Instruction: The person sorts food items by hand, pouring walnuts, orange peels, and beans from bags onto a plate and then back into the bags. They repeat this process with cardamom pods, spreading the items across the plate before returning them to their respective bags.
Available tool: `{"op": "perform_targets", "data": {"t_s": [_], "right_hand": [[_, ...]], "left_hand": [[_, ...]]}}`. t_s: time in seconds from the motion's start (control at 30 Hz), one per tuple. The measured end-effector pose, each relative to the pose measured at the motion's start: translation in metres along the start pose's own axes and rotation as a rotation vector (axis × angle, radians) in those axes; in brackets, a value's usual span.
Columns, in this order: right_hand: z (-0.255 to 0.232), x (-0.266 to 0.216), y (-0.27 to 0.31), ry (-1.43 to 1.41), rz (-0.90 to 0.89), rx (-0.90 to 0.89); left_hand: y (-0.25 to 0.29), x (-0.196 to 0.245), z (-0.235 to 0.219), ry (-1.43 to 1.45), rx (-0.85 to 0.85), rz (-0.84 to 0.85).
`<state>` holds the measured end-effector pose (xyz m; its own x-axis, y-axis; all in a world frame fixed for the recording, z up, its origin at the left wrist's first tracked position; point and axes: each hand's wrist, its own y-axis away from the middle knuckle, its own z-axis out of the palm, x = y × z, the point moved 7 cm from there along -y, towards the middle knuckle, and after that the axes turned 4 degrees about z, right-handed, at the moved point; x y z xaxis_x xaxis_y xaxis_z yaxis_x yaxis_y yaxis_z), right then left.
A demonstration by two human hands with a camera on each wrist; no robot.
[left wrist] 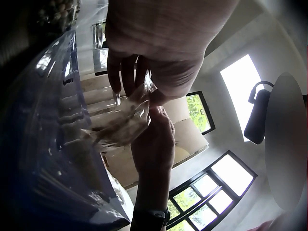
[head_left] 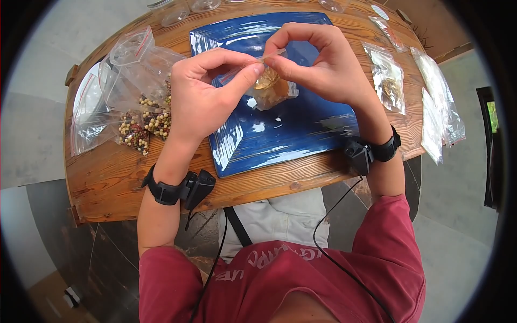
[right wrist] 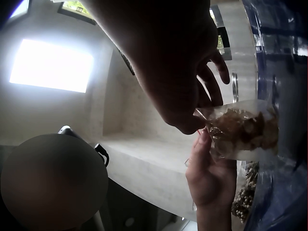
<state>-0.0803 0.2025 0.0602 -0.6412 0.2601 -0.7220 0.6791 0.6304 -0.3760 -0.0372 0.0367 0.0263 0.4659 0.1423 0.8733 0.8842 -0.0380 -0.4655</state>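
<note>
Both hands meet over a large blue square plate (head_left: 301,137) and pinch the top edge of a small clear plastic bag (head_left: 272,94). My left hand (head_left: 202,99) holds the edge between thumb and index finger. Close beside it, the right hand (head_left: 331,70) pinches the same edge with thumb and forefinger. Golden-brown, flaky pieces fill the lower part of the bag, seen clearly in the right wrist view, where the bag (right wrist: 243,132) hangs below the fingertips. In the left wrist view the bag (left wrist: 122,122) is blurred and shiny.
Clear zip bags (head_left: 134,70) lie at the left, with mixed peppercorns (head_left: 134,132) in them. On the right are a bag of dried pieces (head_left: 389,81) and several flat clear bags (head_left: 439,102). Glass jars (head_left: 173,15) line the far edge of the wooden table (head_left: 301,182).
</note>
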Motion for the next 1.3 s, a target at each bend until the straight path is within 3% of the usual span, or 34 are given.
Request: {"op": "perform_targets", "data": {"t_s": [0.37,0.57,0.7,0.8,0.9,1.0,1.1,1.2,1.3], "right_hand": [[0.001,-0.004,-0.001,0.051,-0.088,0.001],[-0.012,0.004,-0.001,0.038,-0.047,0.076],[-0.008,0.004,0.001,-0.068,0.096,0.003],[-0.005,-0.003,-0.002,0.049,-0.07,0.018],[-0.004,-0.004,-0.001,0.043,-0.114,0.028],[-0.002,-0.001,0.0,-0.012,-0.051,0.014],[0.0,-0.005,-0.001,0.037,-0.139,0.017],[-0.001,-0.004,-0.001,-0.011,-0.029,0.002],[-0.001,-0.007,-0.001,0.042,-0.117,0.028]], "left_hand": [[0.0,0.0,0.003,-0.027,0.001,0.027],[-0.001,-0.002,-0.002,0.01,0.037,0.001],[-0.002,-0.001,-0.004,-0.003,0.033,0.035],[-0.002,0.0,-0.003,-0.038,0.011,0.071],[-0.001,0.001,-0.001,-0.011,0.003,0.046],[-0.001,-0.001,0.001,0.038,0.019,0.054],[-0.001,-0.002,0.002,0.064,0.023,0.033],[-0.001,-0.002,0.0,0.068,0.025,-0.008],[-0.001,-0.003,0.0,0.048,0.033,0.008]]}}
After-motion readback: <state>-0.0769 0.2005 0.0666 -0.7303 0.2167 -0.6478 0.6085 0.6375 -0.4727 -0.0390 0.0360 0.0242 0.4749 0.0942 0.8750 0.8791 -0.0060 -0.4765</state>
